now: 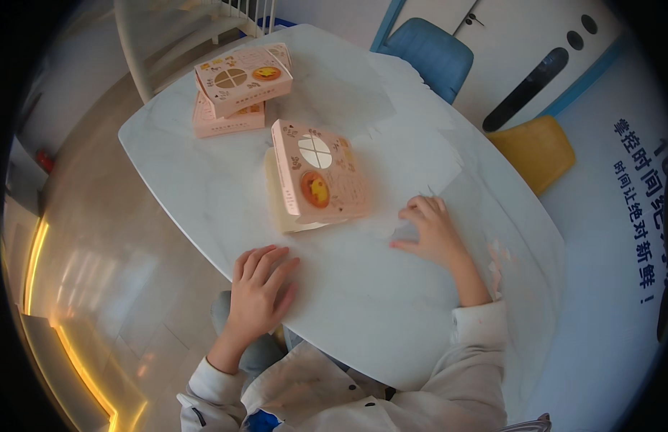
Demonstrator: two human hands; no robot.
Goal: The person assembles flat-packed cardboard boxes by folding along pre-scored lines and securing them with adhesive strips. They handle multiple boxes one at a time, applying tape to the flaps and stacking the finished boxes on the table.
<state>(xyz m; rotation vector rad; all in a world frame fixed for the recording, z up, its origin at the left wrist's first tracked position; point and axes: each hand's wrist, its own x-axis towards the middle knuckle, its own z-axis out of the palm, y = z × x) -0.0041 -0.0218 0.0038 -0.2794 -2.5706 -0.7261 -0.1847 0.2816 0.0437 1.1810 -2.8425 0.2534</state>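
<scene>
A pink cardboard food box [337,173] with a round divided window and a printed yellow pastry sits mid-table, slightly tilted. From under its left and near sides sticks a cream-coloured part [274,189]; whether it is a flap or a separate piece I cannot tell. Just right of the box, my right hand [436,230] hovers over or touches the table with bent fingers and thumb apart, nothing visible between them. My left hand [258,291] is at the table's near left edge, fingers stretched out, apart from the box and holding nothing.
Two similar pink boxes, the upper one [244,79] resting askew on the lower one [229,124], stand at the far left of the white marbled table [197,173]. A blue chair [427,54] and a yellow chair [539,153] are along the far right edge.
</scene>
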